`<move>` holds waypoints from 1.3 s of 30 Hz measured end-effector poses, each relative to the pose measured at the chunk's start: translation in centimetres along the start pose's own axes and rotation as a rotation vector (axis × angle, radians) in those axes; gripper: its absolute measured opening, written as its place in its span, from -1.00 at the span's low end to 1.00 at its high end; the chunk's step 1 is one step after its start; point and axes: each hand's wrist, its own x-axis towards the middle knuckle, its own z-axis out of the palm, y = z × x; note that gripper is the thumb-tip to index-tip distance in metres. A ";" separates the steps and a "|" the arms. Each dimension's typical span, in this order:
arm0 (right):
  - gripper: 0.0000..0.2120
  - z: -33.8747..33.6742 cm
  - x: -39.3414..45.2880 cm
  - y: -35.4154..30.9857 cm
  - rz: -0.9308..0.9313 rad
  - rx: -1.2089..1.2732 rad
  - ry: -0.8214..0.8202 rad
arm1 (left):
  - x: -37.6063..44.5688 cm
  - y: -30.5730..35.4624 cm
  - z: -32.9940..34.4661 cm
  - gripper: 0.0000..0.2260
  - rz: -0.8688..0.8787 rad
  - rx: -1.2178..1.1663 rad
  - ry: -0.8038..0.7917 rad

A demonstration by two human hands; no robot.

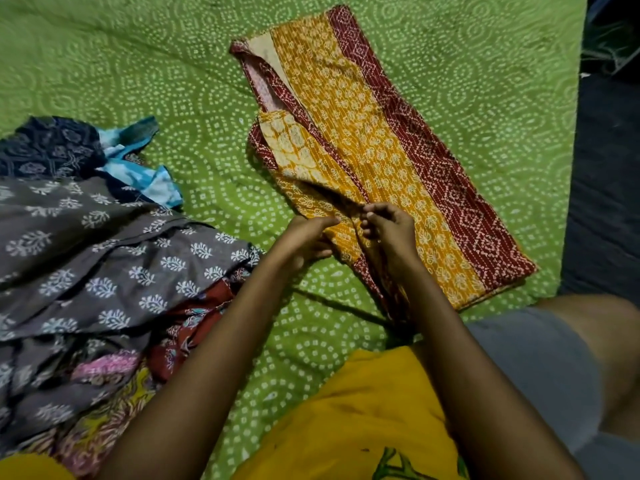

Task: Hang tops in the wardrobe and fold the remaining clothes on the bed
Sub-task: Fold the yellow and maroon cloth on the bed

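A yellow and maroon printed garment (377, 147) lies folded lengthwise on the green bedspread (173, 81), running from the far middle toward the near right. My left hand (304, 240) holds its near left edge, thumb on top of the cloth. My right hand (389, 230) pinches a fold of the same garment just beside it, fingers curled. Both hands meet over the garment's near end.
A heap of clothes sits at the left: a grey leaf-print piece (104, 265), a dark blue printed one (48, 147), a light blue one (145, 174) and red and pink pieces (194, 323). The bed's right edge (571, 168) drops to dark floor. My yellow top (363, 417) fills the foreground.
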 end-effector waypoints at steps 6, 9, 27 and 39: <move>-0.83 -1.1 0.4 0.3 0.021 0.066 -0.074 | -0.4 -1.6 2.6 -0.86 -0.128 -0.509 -0.198; -0.84 -0.9 -0.1 1.0 -0.073 -0.096 -0.100 | -0.1 -2.4 2.4 -0.78 -0.109 -0.801 -0.212; -0.47 1.6 -2.6 2.4 -0.689 -1.357 -0.115 | -0.1 0.6 -11.6 -0.56 0.454 -0.239 0.641; -0.77 2.9 -3.5 3.9 -0.721 -1.268 -0.377 | -2.5 -4.5 -13.3 -0.20 0.623 0.200 0.667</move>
